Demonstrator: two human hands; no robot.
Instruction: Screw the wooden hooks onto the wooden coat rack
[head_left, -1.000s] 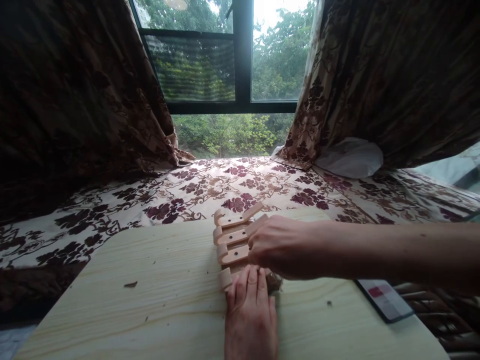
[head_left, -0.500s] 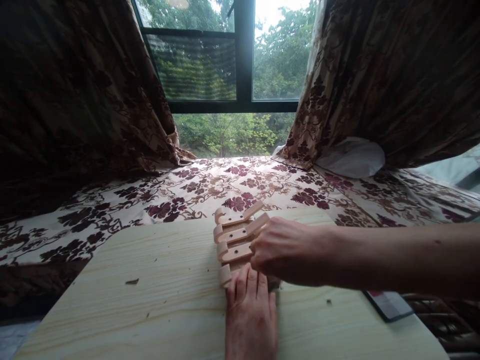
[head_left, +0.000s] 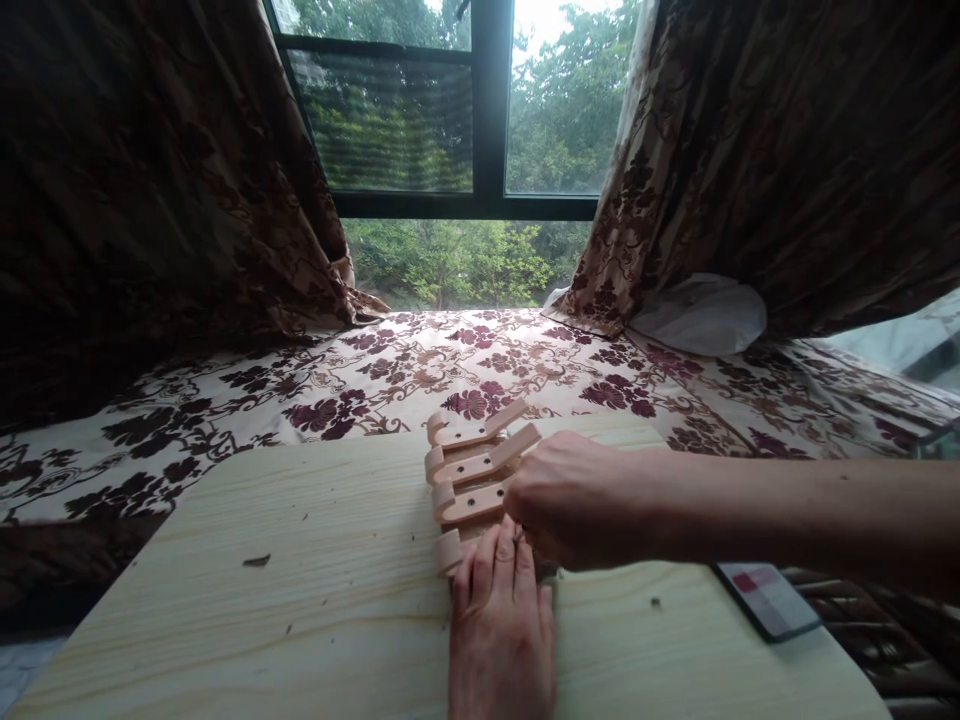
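Pale pinkish hook-shaped pieces (head_left: 469, 467) with dark screws lie in a row at the middle of the wooden board, on a base mostly hidden by my hands. My left hand (head_left: 501, 620) comes from the bottom edge and rests flat on the nearest piece, fingers stretched forward. From the right reaches my right hand (head_left: 577, 500), closed in a fist over the right side of the row. A small dark tip shows beneath it, beside my left fingertips; what it grips is too hidden to name.
The pale wooden board (head_left: 337, 600) carries small dark chips (head_left: 256, 561). A flat phone-like object (head_left: 769, 600) lies at its right edge. Beyond are a floral cloth (head_left: 420, 375), a white plastic bag (head_left: 701, 315), curtains and a window.
My right fist has shifted slightly and a thin dark tip now shows under it. My left hand stays in place. The view has tilted a little.
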